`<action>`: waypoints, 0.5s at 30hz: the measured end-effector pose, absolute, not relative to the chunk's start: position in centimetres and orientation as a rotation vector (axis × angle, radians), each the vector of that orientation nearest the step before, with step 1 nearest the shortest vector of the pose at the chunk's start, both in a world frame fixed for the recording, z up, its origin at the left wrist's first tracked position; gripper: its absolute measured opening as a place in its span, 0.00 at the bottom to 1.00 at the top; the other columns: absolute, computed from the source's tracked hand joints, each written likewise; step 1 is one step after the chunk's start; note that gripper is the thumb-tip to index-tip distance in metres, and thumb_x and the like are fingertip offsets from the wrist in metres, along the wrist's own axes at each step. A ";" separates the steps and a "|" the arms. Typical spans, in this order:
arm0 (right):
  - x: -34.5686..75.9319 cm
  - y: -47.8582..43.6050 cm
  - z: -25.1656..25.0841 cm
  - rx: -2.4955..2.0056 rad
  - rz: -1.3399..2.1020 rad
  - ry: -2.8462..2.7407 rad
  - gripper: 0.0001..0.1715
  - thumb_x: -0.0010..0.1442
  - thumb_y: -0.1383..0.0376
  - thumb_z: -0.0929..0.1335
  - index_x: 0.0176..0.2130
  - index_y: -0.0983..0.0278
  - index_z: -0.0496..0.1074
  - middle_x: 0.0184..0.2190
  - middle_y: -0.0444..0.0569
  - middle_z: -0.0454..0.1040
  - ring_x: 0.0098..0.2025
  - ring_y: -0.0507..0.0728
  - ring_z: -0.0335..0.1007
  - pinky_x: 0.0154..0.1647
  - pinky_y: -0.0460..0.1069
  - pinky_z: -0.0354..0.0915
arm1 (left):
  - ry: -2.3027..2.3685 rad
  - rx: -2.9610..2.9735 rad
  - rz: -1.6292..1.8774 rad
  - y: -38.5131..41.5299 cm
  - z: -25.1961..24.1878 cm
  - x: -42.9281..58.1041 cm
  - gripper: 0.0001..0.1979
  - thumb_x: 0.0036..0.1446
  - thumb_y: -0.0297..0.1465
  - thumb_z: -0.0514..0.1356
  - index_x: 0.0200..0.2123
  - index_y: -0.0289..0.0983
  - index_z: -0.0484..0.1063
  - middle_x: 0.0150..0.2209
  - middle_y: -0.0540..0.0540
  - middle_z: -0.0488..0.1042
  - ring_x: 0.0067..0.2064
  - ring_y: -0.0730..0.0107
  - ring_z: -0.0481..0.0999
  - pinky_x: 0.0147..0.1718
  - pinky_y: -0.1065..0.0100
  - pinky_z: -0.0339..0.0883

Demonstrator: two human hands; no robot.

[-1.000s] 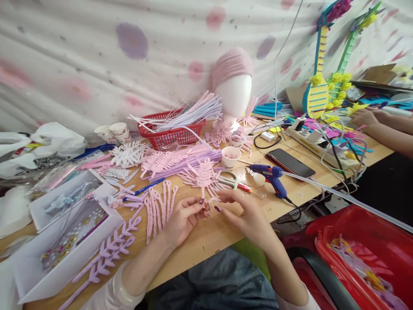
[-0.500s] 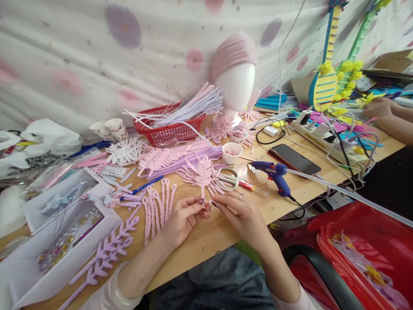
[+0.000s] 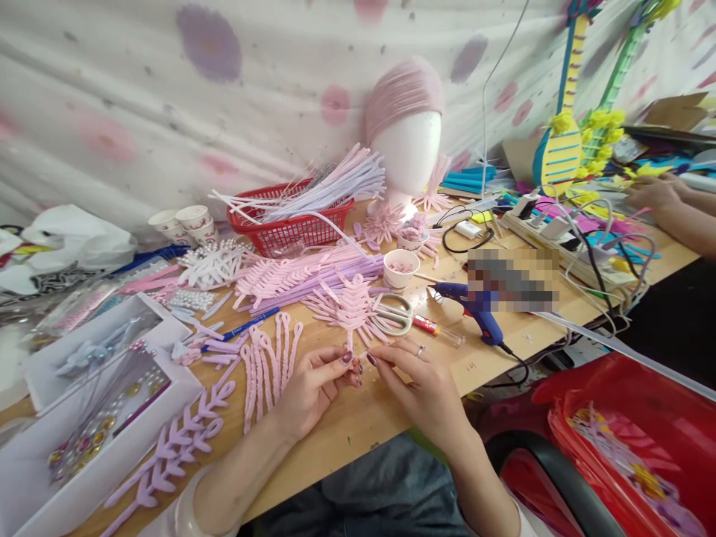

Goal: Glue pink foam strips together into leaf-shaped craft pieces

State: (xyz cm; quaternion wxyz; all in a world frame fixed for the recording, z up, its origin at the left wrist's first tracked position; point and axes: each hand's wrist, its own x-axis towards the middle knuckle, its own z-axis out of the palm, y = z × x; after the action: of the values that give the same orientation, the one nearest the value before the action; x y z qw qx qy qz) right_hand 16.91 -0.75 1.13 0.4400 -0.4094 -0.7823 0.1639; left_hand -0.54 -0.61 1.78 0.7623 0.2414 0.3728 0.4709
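Note:
Between thumb and fingers, my left hand [image 3: 316, 384] pinches the lower stem of a pink pipe-cleaner leaf sprig [image 3: 353, 302], which stands up from my fingertips. Close beside it, my right hand [image 3: 417, 377] has its thumb and forefinger pressed together at a small pale pink bit [image 3: 365, 356] by the stem; its exact shape is too small to tell. Behind the sprig lie loose pink pipe-cleaner pieces [image 3: 321, 317] and scissors [image 3: 394, 313] with pale handles. Braided pink strips [image 3: 268, 365] and purple leaf sprigs [image 3: 173, 455] rest left of my left hand.
A blue glue gun [image 3: 475, 309] lies right of a paper cup [image 3: 401, 268] with pink bits. Behind stand a red basket [image 3: 291, 231] of pipe cleaners and a foam head [image 3: 406, 153]. A power strip [image 3: 564, 246] with cables and another person's hands [image 3: 654, 194] are at right.
The view has shifted slightly. My fingertips stay at the sprig's stem, with the right ones now a little apart from the left and a pale pink bit showing between.

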 end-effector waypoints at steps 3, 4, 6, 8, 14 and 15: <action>16.8 -0.8 1.2 -1.045 0.405 -1.932 0.10 0.62 0.73 0.65 0.40 0.63 0.75 0.32 0.50 0.77 0.36 0.57 0.73 0.37 0.50 0.69 | 0.813 0.533 1.035 -0.7 1.8 -0.5 0.09 0.38 0.28 0.73 0.24 0.30 0.79 0.24 0.47 0.76 0.25 0.76 0.72 0.28 0.75 0.66; 16.8 -0.9 1.2 -1.057 0.407 -1.928 0.10 0.62 0.72 0.65 0.40 0.63 0.75 0.32 0.50 0.77 0.36 0.57 0.73 0.37 0.50 0.70 | 0.815 0.539 1.039 -0.7 1.7 -0.5 0.09 0.38 0.28 0.73 0.24 0.30 0.79 0.24 0.47 0.76 0.25 0.76 0.72 0.28 0.74 0.66; 16.6 -0.9 1.2 -1.081 0.405 -1.915 0.10 0.62 0.72 0.65 0.39 0.62 0.75 0.32 0.50 0.77 0.36 0.57 0.74 0.37 0.51 0.70 | 0.823 0.551 1.046 -0.7 1.7 -0.5 0.08 0.39 0.28 0.73 0.24 0.30 0.79 0.24 0.47 0.76 0.25 0.75 0.72 0.29 0.73 0.66; 16.4 -1.0 1.1 -1.097 0.398 -1.899 0.10 0.62 0.71 0.64 0.39 0.61 0.75 0.33 0.50 0.78 0.36 0.58 0.74 0.37 0.51 0.70 | 0.834 0.557 1.052 -0.7 1.6 -0.5 0.09 0.39 0.29 0.73 0.24 0.30 0.79 0.25 0.46 0.76 0.26 0.75 0.72 0.29 0.72 0.66; 16.3 -0.9 0.8 -1.094 0.402 -1.859 0.10 0.62 0.71 0.65 0.39 0.61 0.75 0.33 0.50 0.78 0.36 0.57 0.75 0.38 0.51 0.70 | 0.833 0.550 1.068 -0.7 1.6 -0.5 0.09 0.39 0.29 0.73 0.25 0.31 0.79 0.25 0.46 0.77 0.26 0.75 0.72 0.30 0.73 0.66; 16.4 -0.9 0.8 -1.091 0.405 -1.858 0.10 0.62 0.71 0.65 0.40 0.61 0.75 0.33 0.50 0.78 0.37 0.57 0.75 0.38 0.51 0.70 | 0.829 0.545 1.075 -0.7 1.6 -0.5 0.09 0.39 0.29 0.73 0.25 0.31 0.79 0.25 0.46 0.77 0.26 0.75 0.73 0.30 0.72 0.66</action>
State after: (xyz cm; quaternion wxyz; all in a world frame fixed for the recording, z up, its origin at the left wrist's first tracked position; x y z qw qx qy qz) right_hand 16.36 -0.93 0.84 0.4568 -0.4427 -0.7539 0.1643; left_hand -0.45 -0.68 1.64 0.7442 0.2490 0.3784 0.4909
